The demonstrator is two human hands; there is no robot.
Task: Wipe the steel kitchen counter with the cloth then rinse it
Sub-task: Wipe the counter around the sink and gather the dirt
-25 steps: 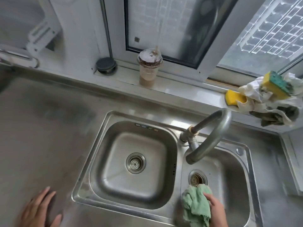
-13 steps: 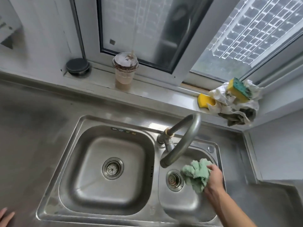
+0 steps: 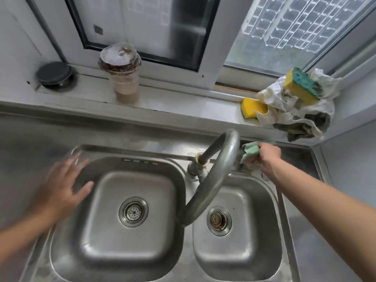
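Note:
My right hand (image 3: 266, 159) grips the bunched green cloth (image 3: 250, 150) on the steel counter (image 3: 36, 139) strip behind the small right basin (image 3: 270, 251), just right of the curved tap (image 3: 219, 176). Part of the cloth is hidden behind the tap and under my fingers. My left hand (image 3: 63, 186) hovers, blurred, with fingers spread over the left rim of the large basin (image 3: 67, 257); it holds nothing. No water runs from the tap.
On the window sill stand a lidded plastic cup (image 3: 122, 74) with a brown drink, a dark round lid (image 3: 54, 75), yellow sponges (image 3: 253, 107) and a crumpled white rag (image 3: 301, 117). A wall corner closes the right side.
My right hand has carried the cloth from over the small basin up to the counter behind it. My left hand has come up from the lower left to the large basin's rim.

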